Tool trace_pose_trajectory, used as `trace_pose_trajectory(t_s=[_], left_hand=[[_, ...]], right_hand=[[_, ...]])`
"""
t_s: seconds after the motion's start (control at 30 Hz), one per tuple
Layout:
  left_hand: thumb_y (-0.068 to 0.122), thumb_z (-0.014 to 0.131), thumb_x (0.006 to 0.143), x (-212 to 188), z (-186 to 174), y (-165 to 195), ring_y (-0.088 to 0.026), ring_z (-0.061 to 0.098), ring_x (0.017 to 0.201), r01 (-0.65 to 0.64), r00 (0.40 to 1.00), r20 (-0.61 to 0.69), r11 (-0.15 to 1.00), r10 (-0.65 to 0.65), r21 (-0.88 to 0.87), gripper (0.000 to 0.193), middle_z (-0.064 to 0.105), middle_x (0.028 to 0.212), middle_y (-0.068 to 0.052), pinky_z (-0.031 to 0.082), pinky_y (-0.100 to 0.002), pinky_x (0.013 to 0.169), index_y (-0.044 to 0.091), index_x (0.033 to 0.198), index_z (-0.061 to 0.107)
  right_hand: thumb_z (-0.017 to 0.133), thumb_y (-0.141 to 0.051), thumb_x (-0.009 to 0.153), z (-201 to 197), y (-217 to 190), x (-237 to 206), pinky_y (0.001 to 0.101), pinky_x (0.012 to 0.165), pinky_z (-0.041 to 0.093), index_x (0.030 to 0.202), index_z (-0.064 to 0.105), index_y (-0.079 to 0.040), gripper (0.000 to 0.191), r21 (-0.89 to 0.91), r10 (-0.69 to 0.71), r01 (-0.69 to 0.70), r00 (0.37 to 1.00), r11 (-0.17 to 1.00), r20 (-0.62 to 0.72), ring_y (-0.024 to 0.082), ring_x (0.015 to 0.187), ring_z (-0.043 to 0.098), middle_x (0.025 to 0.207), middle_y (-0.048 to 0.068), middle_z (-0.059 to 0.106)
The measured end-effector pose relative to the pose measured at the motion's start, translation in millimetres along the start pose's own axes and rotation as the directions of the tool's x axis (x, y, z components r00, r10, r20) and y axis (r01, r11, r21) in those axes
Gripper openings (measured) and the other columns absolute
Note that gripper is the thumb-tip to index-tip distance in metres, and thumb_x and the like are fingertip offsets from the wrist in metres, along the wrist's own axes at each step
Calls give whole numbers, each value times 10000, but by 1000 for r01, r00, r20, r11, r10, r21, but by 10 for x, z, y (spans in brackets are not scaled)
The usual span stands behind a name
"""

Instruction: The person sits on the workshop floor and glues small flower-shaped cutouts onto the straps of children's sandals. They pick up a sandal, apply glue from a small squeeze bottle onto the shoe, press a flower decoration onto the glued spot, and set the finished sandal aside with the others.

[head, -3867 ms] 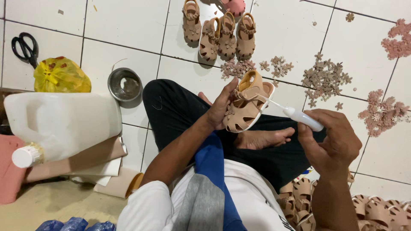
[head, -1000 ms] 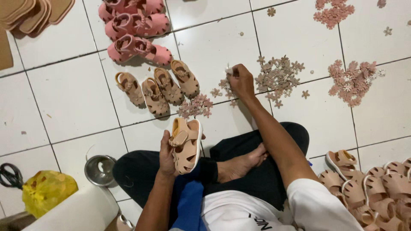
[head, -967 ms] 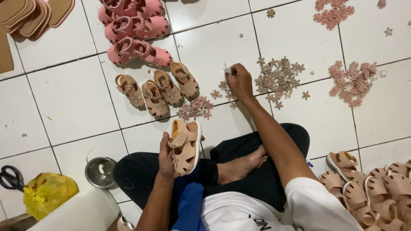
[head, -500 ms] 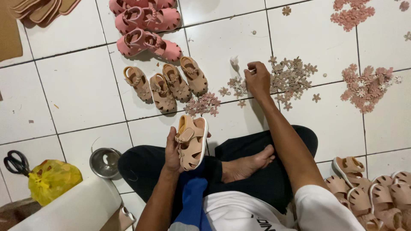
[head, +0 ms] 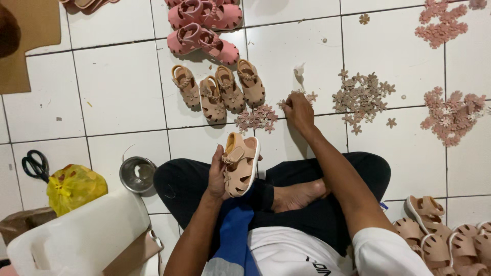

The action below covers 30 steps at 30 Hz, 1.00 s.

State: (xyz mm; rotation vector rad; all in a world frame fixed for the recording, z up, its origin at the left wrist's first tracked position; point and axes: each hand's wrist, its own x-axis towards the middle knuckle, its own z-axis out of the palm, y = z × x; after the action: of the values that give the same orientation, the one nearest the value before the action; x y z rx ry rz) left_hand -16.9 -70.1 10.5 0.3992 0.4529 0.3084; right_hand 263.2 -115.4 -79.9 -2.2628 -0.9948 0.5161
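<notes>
From the head view we look down on our crossed legs on the tiled floor. Our left hand has its grip wrapped around a tan sandal, fingers curled along its side and thumb at the strap, holding it up over the left knee with the upper facing us. Our right hand reaches forward to the floor, its grip narrowed, fingertips pinched down at the edge of a small scatter of flowers; whether a piece is actually held between them we cannot tell. Just beyond that hand lies a white tube, and to its right a larger heap of brown flowers. A row of four tan sandals lies on the floor ahead of the left hand, with pink sandals beyond them. Near the left knee stands a metal bowl, with a yellow bag, scissors and a white jug further left.
</notes>
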Motion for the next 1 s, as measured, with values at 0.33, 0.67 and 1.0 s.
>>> trace_pose_trajectory(t_s=[0.33, 0.67, 1.0], left_hand=[[604, 326, 1079, 76, -52, -55, -204, 741, 952, 37, 999, 16, 999, -36, -13, 779, 696, 1199, -250, 643, -297, 781, -47, 1468, 499], [623, 366, 1052, 263, -24, -338, -265, 704, 1126, 101, 995, 24, 995, -102, 10, 804, 661, 1304, -222, 615, -348, 943, -37, 1497, 477], [638, 357, 1052, 182, -42, -385, -275, 704, 1124, 90, 993, 79, 995, -92, 34, 817, 652, 1300, -250, 631, -355, 900, -31, 1510, 461]], right_hand=[[731, -34, 882, -469, 48, -154, 316, 646, 652, 1022, 651, -23, 162, 609, 341, -393, 917, 689, 206, 169, 769, 746, 900, 118, 721], [728, -52, 945, -857, 57, -774, 305, 774, 641, 1044, 719, 8, 116, 836, 108, -197, 980, 513, 165, 140, 824, 712, 969, 105, 741], [656, -56, 996, -804, 348, -632, 251, 593, 559, 1043, 582, -16, 96, 883, 166, -162, 981, 440, 98, 99, 669, 615, 884, 103, 704]])
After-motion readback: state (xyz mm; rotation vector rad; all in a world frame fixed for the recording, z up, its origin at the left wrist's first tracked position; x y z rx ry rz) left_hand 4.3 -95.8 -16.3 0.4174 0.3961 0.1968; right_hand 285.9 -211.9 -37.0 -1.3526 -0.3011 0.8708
